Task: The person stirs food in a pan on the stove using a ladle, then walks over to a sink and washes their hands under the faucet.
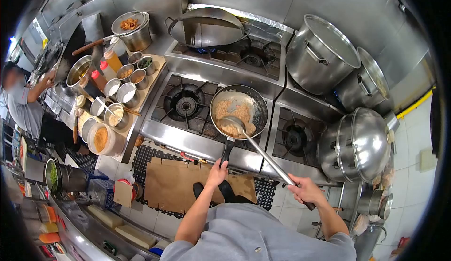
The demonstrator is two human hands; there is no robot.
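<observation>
My left hand (pixel 217 173) is closed round the black handle of a frying pan (pixel 261 115), which sits over a burner on the front stove. In the pan lies a pale orange-brown crumbly food (pixel 240 109), perhaps minced meat or rice; I cannot tell which. My right hand (pixel 305 190) grips the dark end of a long metal ladle (pixel 263 153). The ladle's bowl rests in the food, near the pan's handle side.
A big wok (pixel 206 28) stands on the rear burners. Large steel pots (pixel 319 57) and a domed steamer (pixel 354 143) are at right. Seasoning tubs and bottles (pixel 112 59) crowd the left counter (pixel 152 68). Another person (pixel 26 99) works at far left. Cardboard (pixel 169 186) covers the floor.
</observation>
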